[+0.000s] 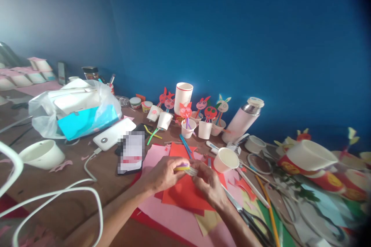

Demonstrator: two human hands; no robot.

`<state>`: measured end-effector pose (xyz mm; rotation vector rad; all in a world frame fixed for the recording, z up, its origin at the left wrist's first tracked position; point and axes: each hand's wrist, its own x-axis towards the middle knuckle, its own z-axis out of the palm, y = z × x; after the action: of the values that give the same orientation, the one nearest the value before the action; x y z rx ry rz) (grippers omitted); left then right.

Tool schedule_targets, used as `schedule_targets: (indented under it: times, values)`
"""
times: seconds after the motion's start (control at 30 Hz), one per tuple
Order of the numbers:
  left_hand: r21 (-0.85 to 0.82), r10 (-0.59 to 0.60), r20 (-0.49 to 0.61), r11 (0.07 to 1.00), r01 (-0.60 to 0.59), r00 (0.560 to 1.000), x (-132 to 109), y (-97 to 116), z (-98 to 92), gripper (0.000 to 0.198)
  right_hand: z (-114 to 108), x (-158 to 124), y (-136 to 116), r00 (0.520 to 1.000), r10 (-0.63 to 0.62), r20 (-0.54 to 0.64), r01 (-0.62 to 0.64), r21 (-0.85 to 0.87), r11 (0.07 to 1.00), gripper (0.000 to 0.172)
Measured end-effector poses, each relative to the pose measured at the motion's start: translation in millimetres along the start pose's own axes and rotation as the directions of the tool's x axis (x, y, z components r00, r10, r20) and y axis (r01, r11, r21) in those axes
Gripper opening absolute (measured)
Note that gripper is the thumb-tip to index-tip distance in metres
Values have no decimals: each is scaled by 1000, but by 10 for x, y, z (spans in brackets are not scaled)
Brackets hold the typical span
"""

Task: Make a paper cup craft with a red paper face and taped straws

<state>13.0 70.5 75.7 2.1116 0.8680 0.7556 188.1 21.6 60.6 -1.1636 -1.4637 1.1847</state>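
Note:
My left hand point(164, 173) is closed on a small yellow-and-purple item point(182, 167), whose exact kind I cannot make out. Opposite it, my right hand point(207, 181) has its fingers bent in a pinch on a pale, shiny bit point(191, 171) next to that item. Both hands are over red paper point(176, 197), which lies on pink paper point(155, 210). To the right of my right hand stands a white paper cup point(226, 159). Scissors point(246, 216) with black handles lie beside my right forearm. Blue strips point(185, 144) rest just beyond my fingers.
Several paper cups with face cutouts point(185, 112) stand along the blue wall. A thermos point(242, 121) leans at the back. To the left are a phone point(131, 152), a white power bank point(114, 133), a looping white cable point(98, 204) and a plastic bag point(43, 114). Scraps and cups crowd the right.

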Motion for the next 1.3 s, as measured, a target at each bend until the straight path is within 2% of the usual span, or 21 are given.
schedule_targets:
  times: [0.1,0.33,0.57,0.8,1.07,1.3]
  values:
    - [-10,-3,-7,1000,2,1000,1,-9,-7,16,-25,4,-1,1000,-3,9,3,10,1000,19]
    - [42,21,13,999,-21,1000,-8,5,-12,15,-4,4,-48,1000,18,3,-18,-8,1000,9]
    - [20,11,21,1000,-12,1000,-5,18,-1,18,-5,7,-37,1000,15,2,-15,-27,1000,14]
    - [-4,-34,-2,999,34,999,-10,12,-31,12,-17,-8,-16,1000,2,19,-2,23,1000,25]
    - [-45,-33,6,998,33,999,-15,9,-22,12,-13,-2,-44,999,29,35,-30,30,999,14]
    - [-52,-28,14,998,28,1000,-8,18,-15,12,-10,-7,-83,1000,-1,9,1,-1,1000,20]
